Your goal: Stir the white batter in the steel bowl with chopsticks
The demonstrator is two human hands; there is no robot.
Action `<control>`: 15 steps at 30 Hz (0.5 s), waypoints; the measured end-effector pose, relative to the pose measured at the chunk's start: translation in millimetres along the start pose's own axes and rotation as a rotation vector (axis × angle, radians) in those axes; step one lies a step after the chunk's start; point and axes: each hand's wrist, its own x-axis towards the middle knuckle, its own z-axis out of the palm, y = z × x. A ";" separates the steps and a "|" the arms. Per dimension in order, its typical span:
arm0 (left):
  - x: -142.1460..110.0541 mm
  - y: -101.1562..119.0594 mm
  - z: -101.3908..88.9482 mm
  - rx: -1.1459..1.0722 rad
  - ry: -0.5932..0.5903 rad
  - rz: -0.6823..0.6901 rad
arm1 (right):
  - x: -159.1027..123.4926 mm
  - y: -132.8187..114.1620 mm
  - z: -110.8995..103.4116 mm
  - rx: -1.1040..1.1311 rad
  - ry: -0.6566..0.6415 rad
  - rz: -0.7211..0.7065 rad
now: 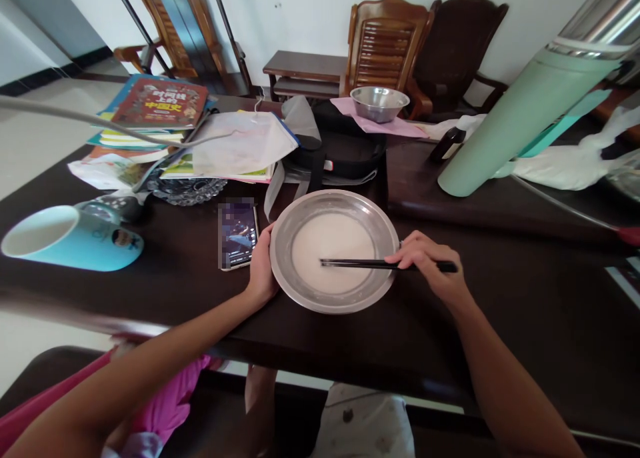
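A wide metal bowl [385, 226] stands near the front of the dark table, with a milky, off-white liquid [330, 241] in its bottom. My left hand [263, 268] grips the bowl's left side, its fingers partly hidden behind the rim. Black chopsticks [360, 264] are pinched in my right hand [430, 261] at the bowl's right rim. Their tips dip into the liquid near the middle. Just left of my left hand lies a phone [239, 235] with its screen lit.
A blue mug [85, 238] is at the left, near a glass dish [190, 190] and stacked books [155, 105]. Behind the bowl lies a black bag [345, 145]; a smaller metal bowl [380, 103] stands beyond. A tall green thermos [520, 118] rises at the right.
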 end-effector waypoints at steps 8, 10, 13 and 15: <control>-7.1 8.8 1.7 -0.018 -0.012 -0.050 | -0.2 0.4 -4.6 -0.045 0.096 0.005; -8.5 9.9 0.9 0.006 0.004 -0.060 | -0.2 -0.4 -3.7 -0.017 0.040 0.010; -10.4 8.5 -1.3 0.025 0.025 -0.047 | 1.1 -1.4 -1.3 -0.057 -0.032 0.009; -12.2 6.0 -3.3 0.026 0.026 -0.027 | 1.3 -0.9 -2.2 -0.091 0.019 0.016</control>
